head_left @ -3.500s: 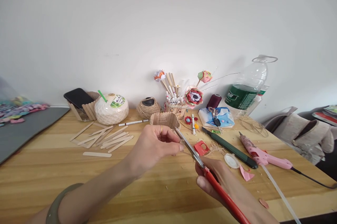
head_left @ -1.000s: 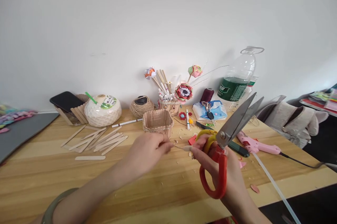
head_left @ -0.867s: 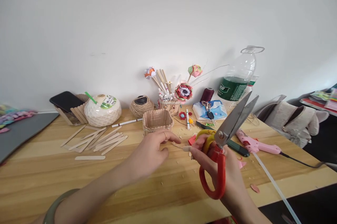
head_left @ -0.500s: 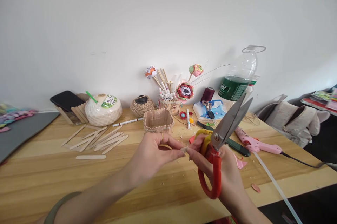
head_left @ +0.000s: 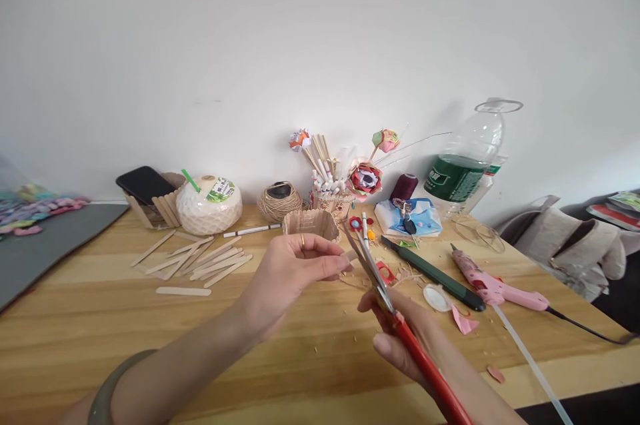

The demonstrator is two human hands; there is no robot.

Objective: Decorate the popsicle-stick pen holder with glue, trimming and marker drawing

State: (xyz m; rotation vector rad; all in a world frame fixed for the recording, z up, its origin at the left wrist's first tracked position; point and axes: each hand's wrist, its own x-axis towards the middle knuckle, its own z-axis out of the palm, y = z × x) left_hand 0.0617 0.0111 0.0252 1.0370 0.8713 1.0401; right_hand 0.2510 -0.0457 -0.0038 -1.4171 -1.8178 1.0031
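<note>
My left hand (head_left: 293, 268) pinches a short pale piece of craft stick (head_left: 351, 255) between thumb and fingers. My right hand (head_left: 407, 332) grips a pair of red-handled scissors (head_left: 424, 362), blades pointing up and left. The blades are slightly apart, close by the end of the stick piece; whether they touch it I cannot tell. Behind my left hand stands a small box made of craft sticks (head_left: 313, 224), its lower part hidden. Several loose craft sticks (head_left: 223, 265) lie to the left on the wooden table (head_left: 240, 358).
A pink glue gun (head_left: 493, 288) and a dark green cutter (head_left: 435, 273) lie at right. Along the wall stand a phone (head_left: 144, 185) in a stick holder, a wrapped coconut (head_left: 209, 208), a twine ball (head_left: 280, 203), paper flowers (head_left: 365, 178) and a plastic bottle (head_left: 457, 175).
My right hand has come away from the stick piece and turned the scissors, so the blades now point up and left beside it. The view has shifted slightly.
</note>
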